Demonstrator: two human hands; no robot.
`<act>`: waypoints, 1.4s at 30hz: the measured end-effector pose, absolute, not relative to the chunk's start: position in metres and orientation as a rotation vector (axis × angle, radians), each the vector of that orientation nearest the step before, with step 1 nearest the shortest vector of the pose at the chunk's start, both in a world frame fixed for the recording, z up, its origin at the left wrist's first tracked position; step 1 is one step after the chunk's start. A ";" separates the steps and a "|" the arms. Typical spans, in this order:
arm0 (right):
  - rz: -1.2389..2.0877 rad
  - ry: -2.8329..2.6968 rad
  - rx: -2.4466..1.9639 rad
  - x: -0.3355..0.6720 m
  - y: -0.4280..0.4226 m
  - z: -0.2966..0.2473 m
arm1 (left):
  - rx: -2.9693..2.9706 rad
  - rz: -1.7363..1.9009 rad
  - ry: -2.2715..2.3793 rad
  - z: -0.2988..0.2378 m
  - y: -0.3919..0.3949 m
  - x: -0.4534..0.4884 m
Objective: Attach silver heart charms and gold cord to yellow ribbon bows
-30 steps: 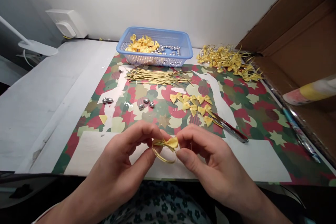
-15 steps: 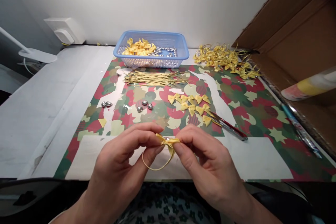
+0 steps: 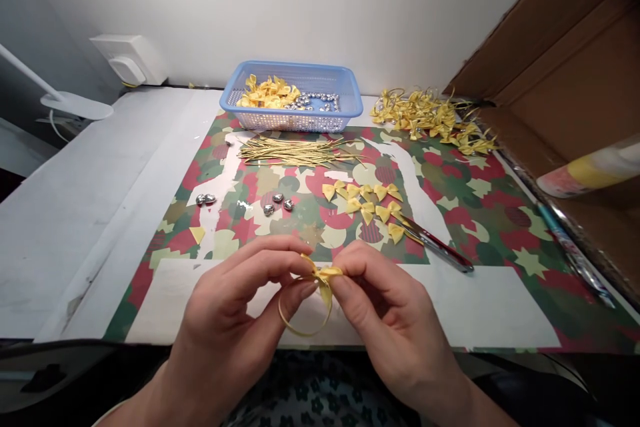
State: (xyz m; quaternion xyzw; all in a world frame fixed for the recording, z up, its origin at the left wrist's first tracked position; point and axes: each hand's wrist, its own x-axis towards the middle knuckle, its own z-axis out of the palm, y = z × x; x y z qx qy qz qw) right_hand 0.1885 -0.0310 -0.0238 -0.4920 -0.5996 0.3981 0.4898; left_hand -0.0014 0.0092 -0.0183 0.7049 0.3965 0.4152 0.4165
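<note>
A small yellow ribbon bow (image 3: pixel 325 273) with a gold cord loop (image 3: pixel 300 320) hanging under it is held just above the table's near edge. My left hand (image 3: pixel 235 320) pinches the bow's left side with thumb and forefinger. My right hand (image 3: pixel 385 313) pinches its right side in the same way. Both hands are closed on it. On the patterned mat (image 3: pixel 465 207) beyond lie several loose yellow bows (image 3: pixel 367 200), a few silver beads (image 3: pixel 277 203) and a bundle of gold cords (image 3: pixel 300 150).
A blue basket (image 3: pixel 293 121) with yellow bows and silver beads stands at the back. A pile of finished bows (image 3: pixel 433 121) lies to its right. A red-handled tool (image 3: pixel 437 245) lies near the loose bows. A cardboard box (image 3: pixel 565 93) fills the right side.
The cord loop has swung from a wide, low arc into a rounder loop under the bow. Both hands kept their pinch and shifted only slightly.
</note>
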 end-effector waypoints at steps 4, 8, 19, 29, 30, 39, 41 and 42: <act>0.905 -1.484 -1.167 0.188 -0.031 -0.027 | 1.836 1.048 0.985 -0.019 0.010 -0.001; 0.887 -1.477 -1.154 0.185 -0.030 -0.029 | 1.821 1.036 0.995 -0.021 0.010 0.001; 0.878 -1.489 -1.111 0.187 -0.030 -0.033 | 1.946 1.033 0.944 -0.020 0.011 0.001; 1.156 -1.349 -1.248 0.189 -0.026 -0.034 | 1.531 0.969 0.875 -0.024 0.015 0.002; 1.173 -1.366 -1.286 0.192 -0.025 -0.034 | 1.493 0.958 0.865 -0.026 0.016 0.001; 1.007 -1.163 -1.127 0.231 -0.008 -0.003 | 1.678 0.912 0.888 -0.036 0.024 -0.005; 0.952 -1.064 -1.033 0.232 0.000 0.014 | 1.717 0.922 0.861 -0.039 0.024 -0.007; 0.928 -1.038 -1.002 0.231 0.003 0.021 | 1.745 0.921 0.846 -0.040 0.025 -0.007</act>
